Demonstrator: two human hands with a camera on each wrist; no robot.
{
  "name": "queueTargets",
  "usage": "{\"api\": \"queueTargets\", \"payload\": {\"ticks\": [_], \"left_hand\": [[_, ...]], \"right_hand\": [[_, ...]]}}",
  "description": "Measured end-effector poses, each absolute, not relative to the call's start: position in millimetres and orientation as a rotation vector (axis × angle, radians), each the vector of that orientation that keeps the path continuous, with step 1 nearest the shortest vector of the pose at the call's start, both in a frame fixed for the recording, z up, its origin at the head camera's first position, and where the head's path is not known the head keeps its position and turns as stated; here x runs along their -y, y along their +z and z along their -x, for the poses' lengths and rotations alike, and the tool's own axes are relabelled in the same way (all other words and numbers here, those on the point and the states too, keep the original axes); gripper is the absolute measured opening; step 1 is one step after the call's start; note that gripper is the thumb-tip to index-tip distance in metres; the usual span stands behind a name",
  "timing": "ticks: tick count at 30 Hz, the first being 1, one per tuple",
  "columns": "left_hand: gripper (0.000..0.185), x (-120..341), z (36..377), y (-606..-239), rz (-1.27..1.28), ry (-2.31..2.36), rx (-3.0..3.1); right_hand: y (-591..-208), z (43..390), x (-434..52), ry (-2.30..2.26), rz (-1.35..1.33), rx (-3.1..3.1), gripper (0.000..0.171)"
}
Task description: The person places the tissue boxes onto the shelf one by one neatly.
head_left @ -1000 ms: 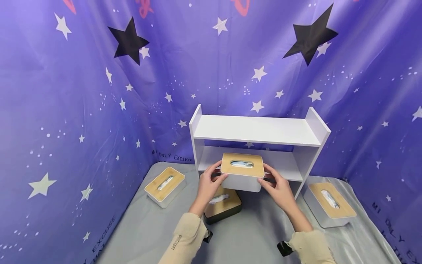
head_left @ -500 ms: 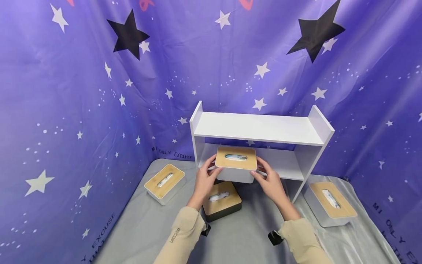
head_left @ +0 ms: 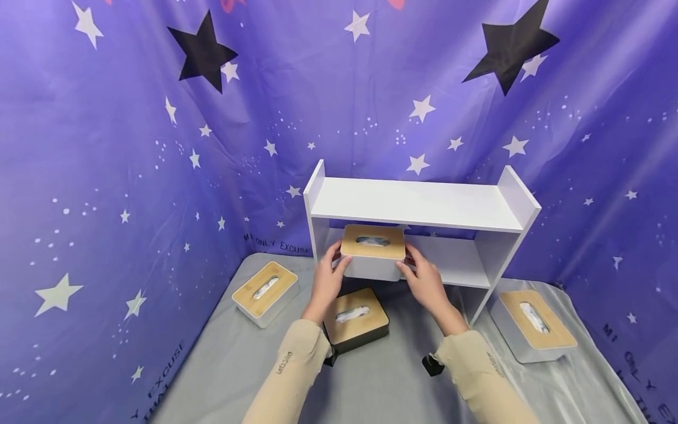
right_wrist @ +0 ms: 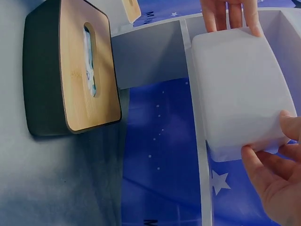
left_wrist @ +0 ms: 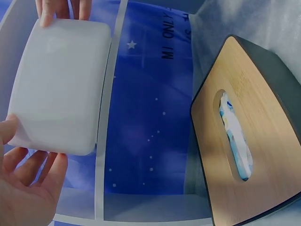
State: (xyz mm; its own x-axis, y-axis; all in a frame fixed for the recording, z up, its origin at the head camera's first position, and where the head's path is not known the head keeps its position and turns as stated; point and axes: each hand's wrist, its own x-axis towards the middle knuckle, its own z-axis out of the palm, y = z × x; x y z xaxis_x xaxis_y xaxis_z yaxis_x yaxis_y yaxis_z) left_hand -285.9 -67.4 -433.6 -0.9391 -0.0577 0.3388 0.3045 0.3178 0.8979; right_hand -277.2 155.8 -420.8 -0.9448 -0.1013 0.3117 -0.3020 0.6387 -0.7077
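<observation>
Wht box, pinched btwn L grip & R grip, lwr shelf front edge; prob. shelving, needs lvl push in.

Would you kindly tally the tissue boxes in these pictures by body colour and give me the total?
Pale rectangular tissue boxes with light wooden lids: 3
Dark rectangular tissue box with a light wooden lid: 1
Total: 4
</observation>
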Motion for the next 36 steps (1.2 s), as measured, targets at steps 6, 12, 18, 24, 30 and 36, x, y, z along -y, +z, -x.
{"api": "queueTargets", "payload": {"ticks": [6, 12, 18, 24, 30, 36], "left_hand": [[0.047, 67, 297, -424, 0.147, -1.561, 2.317], [0.047, 65, 305, -417, 0.074, -1.439, 2.382], [0.046, 64, 305, -416, 0.091, -1.402, 2.385], [0.063, 63, 295, -423, 0.088, -1.414, 2.429], [0.079, 61, 274, -435, 0.066, -1.399, 2.479], [0.081, 57, 252, -445, 0.006, -1.422, 2.449]], "right_hand": [[-411, 290, -152, 1.159, -0.327, 2.636, 0.054], [-406, 299, -151, 1.119, -0.275, 2.664, 0.052], [-406, 298, -144, 1.144, -0.227, 2.654, 0.051], [-416, 296, -132, 1.208, -0.282, 2.583, 0.053], [-425, 283, -128, 1.217, -0.316, 2.560, 0.065], [-423, 268, -137, 1.304, -0.344, 2.564, 0.070]]}}
